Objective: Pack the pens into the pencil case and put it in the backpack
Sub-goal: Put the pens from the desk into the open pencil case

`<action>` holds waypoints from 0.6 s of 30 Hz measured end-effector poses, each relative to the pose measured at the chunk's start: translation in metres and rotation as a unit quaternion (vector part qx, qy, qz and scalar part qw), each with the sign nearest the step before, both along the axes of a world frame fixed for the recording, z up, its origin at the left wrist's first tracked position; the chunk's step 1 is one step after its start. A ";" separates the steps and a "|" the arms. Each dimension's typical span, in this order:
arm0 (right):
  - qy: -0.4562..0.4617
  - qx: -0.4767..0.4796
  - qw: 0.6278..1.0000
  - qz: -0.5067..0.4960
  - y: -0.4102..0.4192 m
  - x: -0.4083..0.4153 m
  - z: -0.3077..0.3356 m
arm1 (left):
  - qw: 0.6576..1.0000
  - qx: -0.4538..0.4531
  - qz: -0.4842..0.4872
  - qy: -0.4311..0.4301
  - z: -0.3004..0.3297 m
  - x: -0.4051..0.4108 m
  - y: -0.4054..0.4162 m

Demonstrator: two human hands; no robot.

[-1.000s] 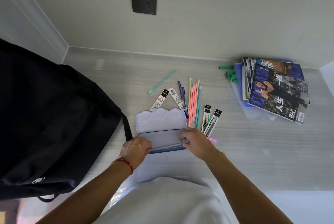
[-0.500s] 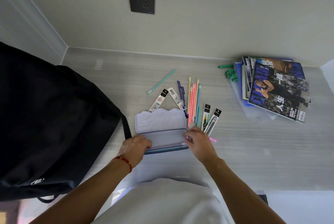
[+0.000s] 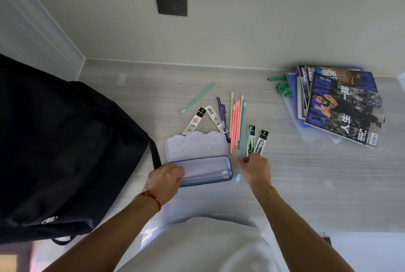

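Meanwhile the pencil case (image 3: 198, 162) lay open on the grey desk (image 3: 306, 184), its scalloped lid (image 3: 196, 145) folded back toward the wall, and a few pastel pens (image 3: 206, 178) already lay along its near edge. At the case's left end the left hand (image 3: 165, 180) rested, fingers curled over the rim and steadying it; a red string bracelet (image 3: 151, 198) circled that wrist. Just right of the case the right hand (image 3: 255, 170) pinched a teal pen (image 3: 244, 157) between fingertips, the pen tilted with its cap end low beside the case's corner. Beyond the case lay a bundle of pink, yellow and blue pens (image 3: 236, 123), dark purple pens (image 3: 222, 116), a lone mint pen (image 3: 197, 98) and packaged refills (image 3: 262, 142). Left of the case stood the black backpack (image 3: 61, 151), its strap touching the case; well to the right of the case sat a stack of magazines (image 3: 337, 105)
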State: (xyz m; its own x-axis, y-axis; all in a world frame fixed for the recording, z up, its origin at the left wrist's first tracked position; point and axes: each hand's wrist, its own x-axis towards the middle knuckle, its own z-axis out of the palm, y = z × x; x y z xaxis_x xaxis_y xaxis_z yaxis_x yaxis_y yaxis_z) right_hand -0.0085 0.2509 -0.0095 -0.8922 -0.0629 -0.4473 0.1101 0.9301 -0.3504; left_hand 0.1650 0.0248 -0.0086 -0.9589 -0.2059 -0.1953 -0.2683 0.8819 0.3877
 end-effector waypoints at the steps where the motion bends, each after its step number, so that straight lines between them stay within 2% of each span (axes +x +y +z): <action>1: 0.007 -0.037 0.999 -0.013 0.001 0.000 0.003 | 1.000 0.018 0.006 0.010 0.000 -0.002 0.001; 4: 0.015 -0.124 0.992 0.016 -0.003 0.004 0.014 | 0.994 0.102 0.042 0.021 0.002 -0.010 0.011; 7: 0.017 -0.172 0.973 0.154 -0.012 0.010 0.025 | 0.968 0.203 0.138 0.053 0.003 -0.020 0.017; 9: 0.015 -0.183 0.951 0.250 -0.017 0.014 0.029 | 0.922 0.305 0.230 0.059 0.005 -0.025 0.014; 12: -0.015 -0.181 0.922 0.341 -0.024 0.020 0.030 | 0.803 0.467 0.364 0.072 0.008 -0.031 0.006; 13: -0.020 -0.179 0.918 0.354 -0.027 0.022 0.030 | 0.776 0.491 0.386 0.082 0.007 -0.030 0.001; 16: -0.017 -0.177 0.915 0.363 -0.029 0.024 0.027 | 0.755 0.507 0.406 0.088 0.003 -0.019 -0.010; 18: -0.020 -0.179 0.909 0.375 -0.029 0.022 0.026 | 0.726 0.529 0.431 0.080 0.000 -0.012 -0.013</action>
State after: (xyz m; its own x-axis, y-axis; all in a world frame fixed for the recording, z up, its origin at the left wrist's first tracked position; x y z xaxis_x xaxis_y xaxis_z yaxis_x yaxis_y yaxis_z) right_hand 0.0135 0.2220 0.0167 -0.5214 -0.7951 -0.3098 -0.4893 0.5761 -0.6548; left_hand 0.1533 0.0122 -0.0087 -0.5899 -0.5592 -0.5825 -0.4209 -0.4028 0.8128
